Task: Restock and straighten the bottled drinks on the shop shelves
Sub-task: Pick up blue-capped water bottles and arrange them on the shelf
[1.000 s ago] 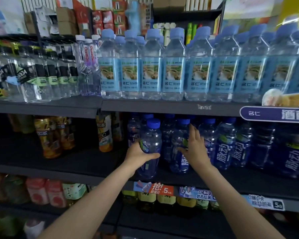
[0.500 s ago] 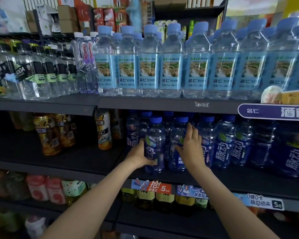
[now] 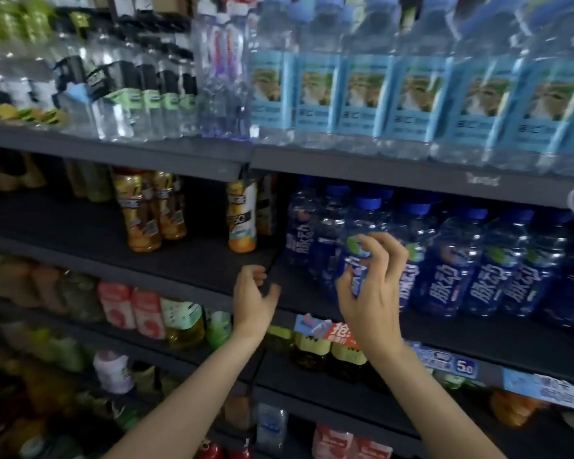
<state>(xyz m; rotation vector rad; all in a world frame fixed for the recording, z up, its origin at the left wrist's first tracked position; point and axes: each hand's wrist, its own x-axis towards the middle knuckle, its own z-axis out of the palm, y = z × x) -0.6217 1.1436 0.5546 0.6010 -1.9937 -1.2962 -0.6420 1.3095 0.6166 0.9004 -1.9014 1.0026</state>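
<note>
Just beyond our right hand [image 3: 371, 303], a blue-capped bottle [image 3: 362, 240] stands on the middle shelf [image 3: 193, 263]; the fingers [image 3: 383, 250] are loosely curled in front of its label, contact unclear through blur. Left of those fingers, our left hand [image 3: 252, 299] hangs relaxed, holding nothing, near the shelf edge.

Blue drink bottles [image 3: 451, 260]: clear glossy plastic w/ shiny printed film labels, showing glare. Water bottles [image 3: 362, 94] up top: transparent plastic, light-blue labels. Shelf [image 3: 120, 154] edge is looking matt dark-grey, smooth.
</note>
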